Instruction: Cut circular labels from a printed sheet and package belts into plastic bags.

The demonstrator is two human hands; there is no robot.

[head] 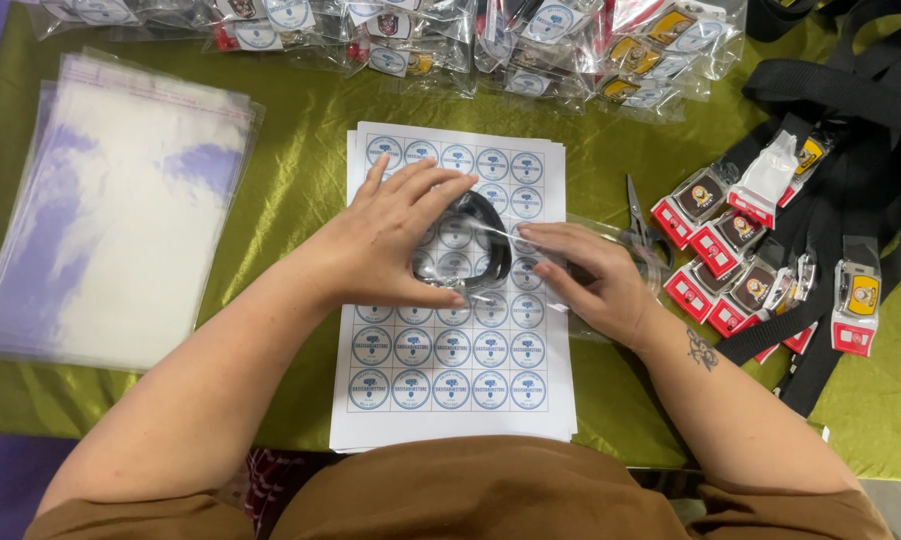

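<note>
One green cloth (301,150) covers the whole table, and everything else lies on it. At nine o'clock sits the stack of clear bags (121,220), flat and well apart from your hands. Along twelve o'clock runs a row of packed bags (491,45), each with a round label showing. At three o'clock lies the heap of black straps (851,130) with red-and-white buckles, some wrapped in clear film. In the centre lies the sticker sheet (456,370), white with rows of round blue stickers, and both your hands work on top of it.

Your left hand (396,240) is curled about the coiled black strap (486,245), thumb below and fingers spread over the top, holding the coil together. Your right hand (591,285) pinches the edge of the clear sleeve (611,235) that lies around the coil, fingers nearly flat and pressed on the film. The strap rests at the middle of the sheet, between your two hands and touching both. Just beyond your right hand, toward two o'clock, lie the small scissors (639,215), partly under the film.
</note>
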